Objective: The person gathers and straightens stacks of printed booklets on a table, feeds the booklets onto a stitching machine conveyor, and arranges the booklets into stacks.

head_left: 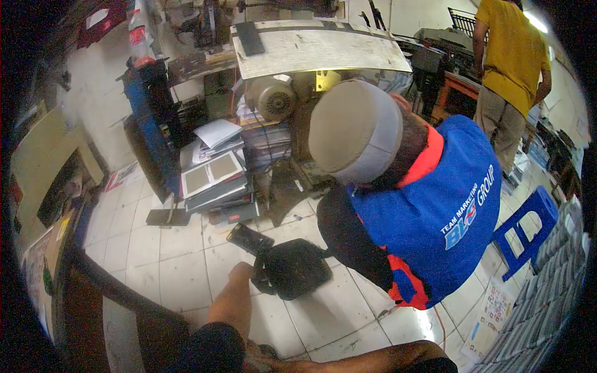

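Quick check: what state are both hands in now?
Left hand: beside the black bag, fingers unclear; open or closed cannot be told.
Right hand: low at the bottom edge, unclear; cannot be told.

You are in a workshop, by the look of it one with a good deal of paper about. Ahead of you, a scuffed, pale board (323,51) stands over a round motor (275,101) with a vented end. Below, papers and folders (214,180) are heaped in uneven stacks on a floor (186,267) of smudged white tiles. At the far right, thin grey layers (541,317) are piled high; their material is unclear. Two other people share the room: one in a blue vest (429,205) lettered "Team Marketing", one in a yellow shirt (513,50) beside an orange-brown wooden table (460,87) and dark equipment (429,59).
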### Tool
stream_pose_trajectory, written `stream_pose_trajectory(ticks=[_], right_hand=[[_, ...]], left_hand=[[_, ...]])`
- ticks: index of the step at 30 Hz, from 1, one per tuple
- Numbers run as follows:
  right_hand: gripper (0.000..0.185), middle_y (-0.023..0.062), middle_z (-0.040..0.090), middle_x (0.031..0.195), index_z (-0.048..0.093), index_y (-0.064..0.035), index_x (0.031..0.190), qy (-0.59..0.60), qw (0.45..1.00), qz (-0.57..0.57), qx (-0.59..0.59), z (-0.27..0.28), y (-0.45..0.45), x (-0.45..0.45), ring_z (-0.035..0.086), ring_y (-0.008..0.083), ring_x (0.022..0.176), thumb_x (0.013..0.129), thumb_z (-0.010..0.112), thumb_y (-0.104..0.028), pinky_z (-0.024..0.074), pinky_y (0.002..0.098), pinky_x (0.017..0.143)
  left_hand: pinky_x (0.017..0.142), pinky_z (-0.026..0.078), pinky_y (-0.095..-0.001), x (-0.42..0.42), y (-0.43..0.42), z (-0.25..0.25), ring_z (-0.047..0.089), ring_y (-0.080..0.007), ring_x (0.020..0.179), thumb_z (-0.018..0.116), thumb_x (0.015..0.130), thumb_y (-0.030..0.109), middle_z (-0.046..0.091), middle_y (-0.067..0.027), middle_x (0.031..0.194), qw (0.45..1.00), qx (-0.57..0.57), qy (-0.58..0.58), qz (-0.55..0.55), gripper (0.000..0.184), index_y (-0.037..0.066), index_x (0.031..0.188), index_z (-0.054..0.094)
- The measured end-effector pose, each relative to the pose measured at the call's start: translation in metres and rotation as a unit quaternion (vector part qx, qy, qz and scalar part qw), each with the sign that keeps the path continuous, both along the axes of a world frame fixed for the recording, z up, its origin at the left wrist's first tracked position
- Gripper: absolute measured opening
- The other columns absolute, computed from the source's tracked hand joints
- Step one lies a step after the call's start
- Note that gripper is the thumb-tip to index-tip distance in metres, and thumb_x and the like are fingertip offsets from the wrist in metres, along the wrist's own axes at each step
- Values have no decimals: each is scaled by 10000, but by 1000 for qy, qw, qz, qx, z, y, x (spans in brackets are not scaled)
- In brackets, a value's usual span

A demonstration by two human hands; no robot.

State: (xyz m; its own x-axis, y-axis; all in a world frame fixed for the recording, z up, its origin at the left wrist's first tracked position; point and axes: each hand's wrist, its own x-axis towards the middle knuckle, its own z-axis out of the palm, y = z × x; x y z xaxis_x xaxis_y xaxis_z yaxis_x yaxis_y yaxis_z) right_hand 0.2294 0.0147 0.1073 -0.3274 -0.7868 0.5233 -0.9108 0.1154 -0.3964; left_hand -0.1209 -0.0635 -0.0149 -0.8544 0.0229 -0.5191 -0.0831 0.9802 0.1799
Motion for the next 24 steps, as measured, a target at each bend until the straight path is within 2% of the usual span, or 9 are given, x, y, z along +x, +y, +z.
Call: stream_pose_trajectory(ticks=[5,8,14,20,24], right_hand=[[339,141,513,1088,504,-78,1151,-5,1000,4,0,-1,-8,-4,519,335,980,864,534,-256,387,487,823],[343,142,511,1096,502,-78,1156,-9,1000,10,-1,-1,-13,-4,518,335,986,864,534,-255,386,488,829],[352,144,508,1110,497,-79,1166,-16,1000,19,-2,2,-20,-4,515,335,999,862,535,-254,383,492,840],[362,146,505,1124,493,-79,1176,-14,1000,21,0,5,-23,-1,512,335,1012,860,535,-252,380,495,851],[368,147,503,1134,490,-80,1182,-11,1000,20,-3,6,-22,1,510,335,1021,859,535,-251,378,497,858]], left_hand=[[944,461,-397,11,-4,28,564,-286,1167,647,779,305,610,-96,1232,1000,5,5,-8,384,127,1119,665],[938,466,-398,-10,-14,-14,567,-288,1162,640,779,284,616,-96,1221,999,-5,12,-40,363,129,1107,670],[928,467,-401,9,-20,35,572,-297,1152,618,790,272,622,-111,1203,1000,13,-4,-27,351,100,1092,667],[916,472,-400,23,-14,56,581,-292,1137,589,813,293,628,-122,1186,1000,-8,5,-9,339,94,1072,676],[913,474,-400,20,-19,41,582,-286,1135,578,825,300,626,-112,1192,1000,24,19,1,336,99,1075,677]])
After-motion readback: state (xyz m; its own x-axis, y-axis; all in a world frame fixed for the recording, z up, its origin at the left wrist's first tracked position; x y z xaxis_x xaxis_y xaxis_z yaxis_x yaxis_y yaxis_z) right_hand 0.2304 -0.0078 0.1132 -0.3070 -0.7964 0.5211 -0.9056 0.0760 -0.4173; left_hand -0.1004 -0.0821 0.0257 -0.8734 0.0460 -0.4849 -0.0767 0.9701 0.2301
